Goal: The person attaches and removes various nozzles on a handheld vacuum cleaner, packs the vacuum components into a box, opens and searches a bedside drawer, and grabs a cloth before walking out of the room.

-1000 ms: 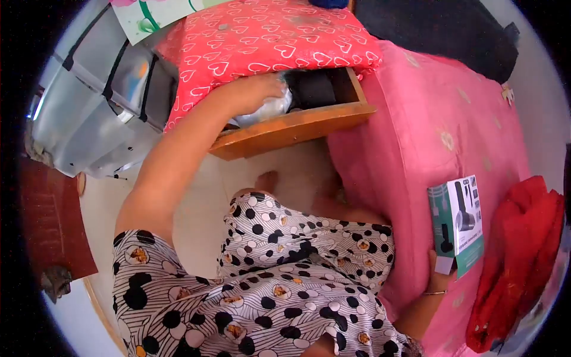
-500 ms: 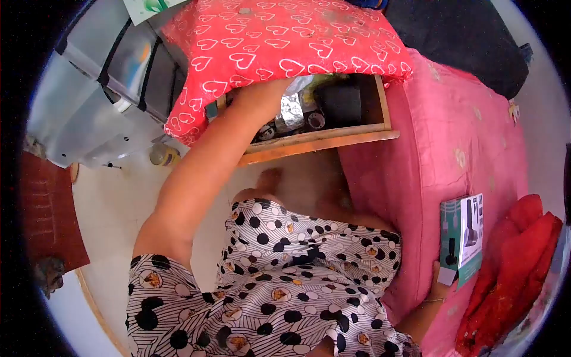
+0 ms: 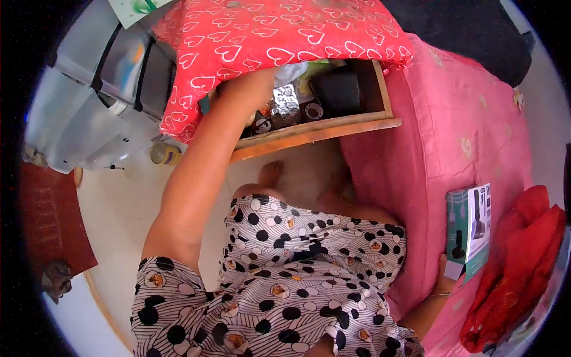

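Note:
My left arm reaches into an open wooden drawer, and my left hand is down among its contents. Its fingers are hidden by the arm and the overhanging red cloth. Near that hand lie a silver foil strip, a clear plastic bag, small round items and a black container. On the pink bedding, my right hand grips the lower end of a green and white product box with a dark device pictured on it.
The red heart-print cloth covers the furniture above the drawer. Translucent plastic drawers stand at left, with a small jar on the floor beside them. Pink bedding fills the right side, with red fabric near the box.
My left arm has shifted slightly left within the drawer, exposing more small items beside the foil strip. My right hand stays at the box. The whole view has shifted a little.

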A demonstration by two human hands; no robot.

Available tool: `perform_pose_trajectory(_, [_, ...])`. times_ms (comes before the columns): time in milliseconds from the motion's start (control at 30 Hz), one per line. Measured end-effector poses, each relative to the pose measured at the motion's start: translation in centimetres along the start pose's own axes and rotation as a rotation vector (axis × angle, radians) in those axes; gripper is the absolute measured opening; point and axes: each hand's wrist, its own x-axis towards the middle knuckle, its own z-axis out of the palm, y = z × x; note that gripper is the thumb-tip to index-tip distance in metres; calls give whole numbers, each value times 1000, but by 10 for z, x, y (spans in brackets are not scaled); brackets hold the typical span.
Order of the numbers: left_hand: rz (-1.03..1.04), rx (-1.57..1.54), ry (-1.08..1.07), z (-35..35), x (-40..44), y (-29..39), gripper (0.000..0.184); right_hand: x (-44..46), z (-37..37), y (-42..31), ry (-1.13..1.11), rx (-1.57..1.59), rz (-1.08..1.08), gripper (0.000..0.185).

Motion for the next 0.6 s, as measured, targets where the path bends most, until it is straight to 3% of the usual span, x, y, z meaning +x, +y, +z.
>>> perform_pose_trajectory(200, [35,24,-5,4,7,-10,44,3,-7,-15,-9,-150,-73,55])
perform_pose_trajectory(367, [82,67,-6,8,17,-18,43,19,-22,-49,-55,-452,-217,55])
perform_pose_trajectory(400, [137,188,58,6,16,-17,42,15,-14,-38,-57,-448,-216,55])
perform_pose_trajectory(467, [195,314,119,0,10,-9,41,3,8,-6,-50,-33,26,53])
perform_pose_trajectory(533, [130,154,183,-8,-1,6,40,0,8,-6,19,-107,-74,52])
perform_pose_trajectory(600, [170,200,197,-7,2,-1,39,1,0,-9,90,-183,-179,52])
